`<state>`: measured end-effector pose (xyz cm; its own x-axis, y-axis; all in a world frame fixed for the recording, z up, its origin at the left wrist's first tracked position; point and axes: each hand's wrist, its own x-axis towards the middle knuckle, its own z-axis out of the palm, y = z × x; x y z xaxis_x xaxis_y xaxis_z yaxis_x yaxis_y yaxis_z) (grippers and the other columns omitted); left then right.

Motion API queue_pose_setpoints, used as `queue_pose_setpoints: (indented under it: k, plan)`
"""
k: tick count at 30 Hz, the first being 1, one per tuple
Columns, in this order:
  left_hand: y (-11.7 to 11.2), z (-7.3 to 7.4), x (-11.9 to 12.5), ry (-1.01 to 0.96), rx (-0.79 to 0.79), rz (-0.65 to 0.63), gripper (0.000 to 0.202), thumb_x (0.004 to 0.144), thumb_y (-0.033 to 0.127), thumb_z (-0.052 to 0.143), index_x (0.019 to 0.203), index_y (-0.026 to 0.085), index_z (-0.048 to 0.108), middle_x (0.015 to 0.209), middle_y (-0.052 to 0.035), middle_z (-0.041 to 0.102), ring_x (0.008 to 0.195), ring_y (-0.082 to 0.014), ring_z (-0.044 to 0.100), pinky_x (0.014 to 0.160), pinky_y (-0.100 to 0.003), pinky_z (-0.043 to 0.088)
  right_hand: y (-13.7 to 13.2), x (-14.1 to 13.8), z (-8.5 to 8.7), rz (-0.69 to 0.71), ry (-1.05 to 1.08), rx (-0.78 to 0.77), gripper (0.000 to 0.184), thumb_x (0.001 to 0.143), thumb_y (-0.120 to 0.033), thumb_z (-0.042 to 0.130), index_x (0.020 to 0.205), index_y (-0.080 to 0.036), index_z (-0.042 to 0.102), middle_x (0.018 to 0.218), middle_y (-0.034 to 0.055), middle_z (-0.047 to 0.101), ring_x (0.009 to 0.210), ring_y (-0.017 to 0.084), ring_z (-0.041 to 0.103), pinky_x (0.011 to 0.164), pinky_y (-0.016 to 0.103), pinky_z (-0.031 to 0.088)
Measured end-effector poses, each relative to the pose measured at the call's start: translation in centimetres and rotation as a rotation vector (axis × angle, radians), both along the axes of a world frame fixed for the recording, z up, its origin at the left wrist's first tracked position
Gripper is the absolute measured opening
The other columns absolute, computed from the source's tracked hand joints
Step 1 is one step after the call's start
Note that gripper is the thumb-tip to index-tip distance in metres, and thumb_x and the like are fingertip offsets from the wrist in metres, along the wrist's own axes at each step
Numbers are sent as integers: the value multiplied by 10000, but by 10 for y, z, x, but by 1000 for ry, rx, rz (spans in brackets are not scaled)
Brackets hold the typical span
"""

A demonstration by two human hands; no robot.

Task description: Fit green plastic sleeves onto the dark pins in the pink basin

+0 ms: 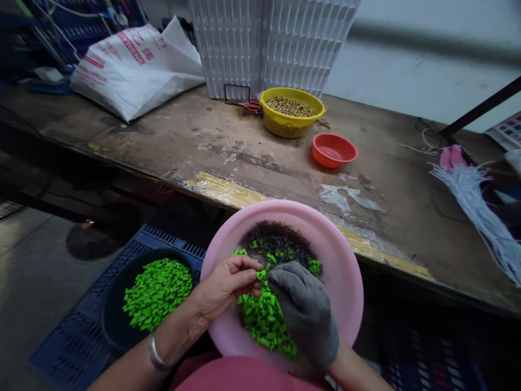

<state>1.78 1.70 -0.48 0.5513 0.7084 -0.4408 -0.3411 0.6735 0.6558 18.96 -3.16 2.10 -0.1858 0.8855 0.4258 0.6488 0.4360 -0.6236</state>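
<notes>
My left hand [232, 282], bare with a silver bangle at the wrist, pinches a small green plastic piece [261, 275] between thumb and forefinger. Close beside it, my right hand [303, 304] in a grey glove has its fingers drawn together; whatever lies between them is hidden. Both are over a pink basin [345, 293] that rests in front of my body. Inside the basin, a heap of green plastic pieces [266, 323] lies nearest me. Behind that is a pile of tiny dark parts [280, 236], too small to name, with several green pieces scattered on it.
A dark tub [112, 320] of green pieces stands on a blue plastic pallet [61, 342] at left. On the worktable [228, 141] are a yellow basin [280, 127] of brass-coloured rings, a red bowl [334, 157], red-handled scissors [252, 106], a white sack [138, 70] and white strings [476, 201].
</notes>
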Motion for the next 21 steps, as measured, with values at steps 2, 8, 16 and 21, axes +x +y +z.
queue_pose_setpoints:
  k: [2,8,16,21]
  plan:
    - [0,-2,-1,-6,-2,-14,302,659,295,812,848,135,640,717,2,614,595,-97,601,585,-224,499,0,-1,2,-2,-25,15,139,888,-85,525,946,-197,586,862,41,642,782,173,575,691,317,476]
    - [-2,-7,-1,-23,4,-23,296,683,304,795,836,134,608,692,7,605,574,-97,597,563,-222,495,1,-2,3,28,-91,49,167,899,-87,478,985,-189,578,887,54,650,804,185,573,701,334,485]
    - [-2,-4,0,-39,20,-30,278,710,318,773,817,133,596,674,19,583,546,-84,580,537,-212,489,0,-7,5,8,-117,43,159,902,-101,473,975,-183,587,875,57,651,799,180,573,713,335,490]
    - [-4,-6,0,-2,50,25,296,676,319,794,799,128,605,729,4,594,555,-91,587,531,-220,495,2,-10,4,-27,-153,55,151,901,-117,470,919,-187,603,847,57,652,776,180,579,697,325,477]
